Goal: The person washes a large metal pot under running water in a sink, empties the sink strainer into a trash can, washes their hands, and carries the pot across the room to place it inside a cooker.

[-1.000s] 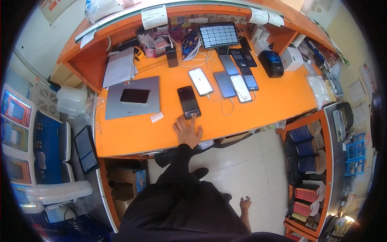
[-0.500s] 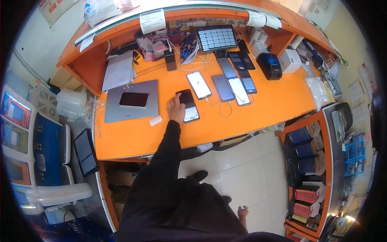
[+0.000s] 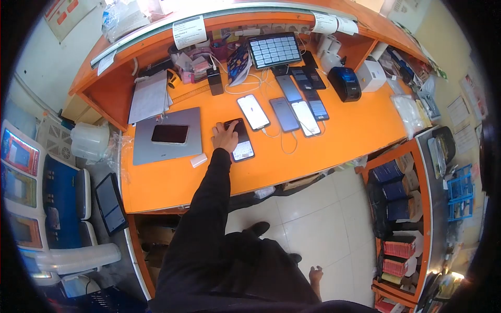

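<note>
My left hand (image 3: pixel 225 139) lies over the upper left of a dark phone (image 3: pixel 243 148), its fingers spread and touching the screen. A keyboard shows lit on the lower half of that phone, which lies flat on the orange desk (image 3: pixel 282 165). Low in the view hangs my right hand (image 3: pixel 315 274), away from the desk; its fingers are loosely bent and apart, holding nothing. Just beyond the touched phone is a phone with a white screen (image 3: pixel 253 112), a cable at its lower end. Left of my left hand are a small white block (image 3: pixel 199 160) and a grey laptop (image 3: pixel 146 141).
Another dark-screened phone (image 3: pixel 170 134) rests on the closed laptop. Several phones, some on cables, lie around a grey-blue phone (image 3: pixel 285 115). A tablet on a stand (image 3: pixel 275 50) and a blue-black printer (image 3: pixel 344 84) stand at the back. Bookshelves (image 3: pixel 396 208) are at right.
My left hand has shifted slightly, and its fingers now spread over the top left of the phone instead of one finger pointing at it. The whole view has moved a little.
</note>
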Action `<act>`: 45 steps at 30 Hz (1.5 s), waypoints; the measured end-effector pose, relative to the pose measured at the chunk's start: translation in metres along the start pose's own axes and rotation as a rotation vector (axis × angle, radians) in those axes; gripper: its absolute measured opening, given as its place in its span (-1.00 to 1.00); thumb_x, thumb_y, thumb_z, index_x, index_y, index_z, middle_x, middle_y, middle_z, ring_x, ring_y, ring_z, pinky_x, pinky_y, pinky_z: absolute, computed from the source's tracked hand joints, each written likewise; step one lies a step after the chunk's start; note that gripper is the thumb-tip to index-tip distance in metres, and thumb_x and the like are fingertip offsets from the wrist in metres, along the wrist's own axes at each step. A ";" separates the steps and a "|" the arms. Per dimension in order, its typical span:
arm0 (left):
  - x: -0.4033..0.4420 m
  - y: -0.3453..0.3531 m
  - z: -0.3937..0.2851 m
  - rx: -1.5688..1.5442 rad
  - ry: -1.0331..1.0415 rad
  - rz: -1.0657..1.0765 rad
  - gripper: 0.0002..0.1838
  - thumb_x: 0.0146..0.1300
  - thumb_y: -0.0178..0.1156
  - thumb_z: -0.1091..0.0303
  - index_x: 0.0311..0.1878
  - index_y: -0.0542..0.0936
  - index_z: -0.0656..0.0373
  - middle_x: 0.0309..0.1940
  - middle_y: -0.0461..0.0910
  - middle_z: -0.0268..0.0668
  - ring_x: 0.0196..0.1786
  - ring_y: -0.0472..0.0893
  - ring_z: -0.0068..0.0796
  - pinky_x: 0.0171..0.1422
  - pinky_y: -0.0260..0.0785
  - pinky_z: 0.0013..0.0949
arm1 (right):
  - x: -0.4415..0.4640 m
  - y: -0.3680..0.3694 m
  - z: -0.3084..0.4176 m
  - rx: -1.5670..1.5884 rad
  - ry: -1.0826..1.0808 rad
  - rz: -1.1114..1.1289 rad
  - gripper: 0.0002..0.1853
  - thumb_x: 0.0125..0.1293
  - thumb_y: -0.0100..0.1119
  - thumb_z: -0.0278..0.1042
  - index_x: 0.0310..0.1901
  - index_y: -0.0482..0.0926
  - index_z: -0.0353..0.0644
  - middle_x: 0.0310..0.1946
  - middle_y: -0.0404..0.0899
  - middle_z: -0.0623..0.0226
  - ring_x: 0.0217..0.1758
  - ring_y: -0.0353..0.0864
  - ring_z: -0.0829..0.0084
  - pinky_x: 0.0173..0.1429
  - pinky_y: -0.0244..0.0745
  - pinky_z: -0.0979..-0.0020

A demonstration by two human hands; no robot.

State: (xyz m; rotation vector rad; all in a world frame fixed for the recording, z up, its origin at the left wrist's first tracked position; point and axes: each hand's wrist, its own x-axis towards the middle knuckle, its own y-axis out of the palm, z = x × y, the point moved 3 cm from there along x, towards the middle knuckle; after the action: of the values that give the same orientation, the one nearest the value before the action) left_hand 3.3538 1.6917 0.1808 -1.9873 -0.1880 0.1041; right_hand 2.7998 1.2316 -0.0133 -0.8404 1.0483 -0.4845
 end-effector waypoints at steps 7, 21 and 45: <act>-0.006 -0.001 0.022 -0.342 0.132 -0.218 -0.47 0.13 -0.10 0.35 0.24 0.37 -0.02 0.06 0.39 -0.07 0.11 0.30 -0.05 0.26 0.19 -0.06 | -0.001 0.000 0.000 -0.011 0.007 -0.012 -0.42 0.13 0.15 -0.12 0.14 0.37 -0.27 -0.08 0.45 -0.23 0.00 0.49 -0.08 0.12 0.40 0.02; -0.007 0.004 0.027 -0.283 0.146 -0.229 -0.51 0.11 -0.10 0.41 0.18 0.39 0.12 0.09 0.43 -0.15 0.14 0.31 -0.08 0.30 0.17 -0.17 | -0.001 -0.001 -0.004 -0.012 -0.015 -0.040 -0.42 0.11 0.15 -0.16 0.14 0.38 -0.30 -0.08 0.45 -0.30 -0.02 0.51 -0.10 0.11 0.42 0.02; -0.004 0.012 0.047 -0.486 0.121 -0.337 -0.50 0.37 -0.06 0.08 0.25 0.32 0.17 0.06 0.51 -0.04 0.15 0.43 -0.03 0.22 0.25 -0.12 | -0.046 -0.031 -0.054 0.120 0.142 -0.112 -0.45 0.10 0.19 -0.25 0.13 0.38 -0.30 -0.05 0.44 -0.22 0.00 0.53 -0.07 0.10 0.44 0.04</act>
State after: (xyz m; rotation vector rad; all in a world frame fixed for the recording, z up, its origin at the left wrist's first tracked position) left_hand 3.3436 1.7282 0.1503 -2.4016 -0.5047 -0.3057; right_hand 2.7322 1.2257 0.0236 -0.7691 1.0947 -0.7039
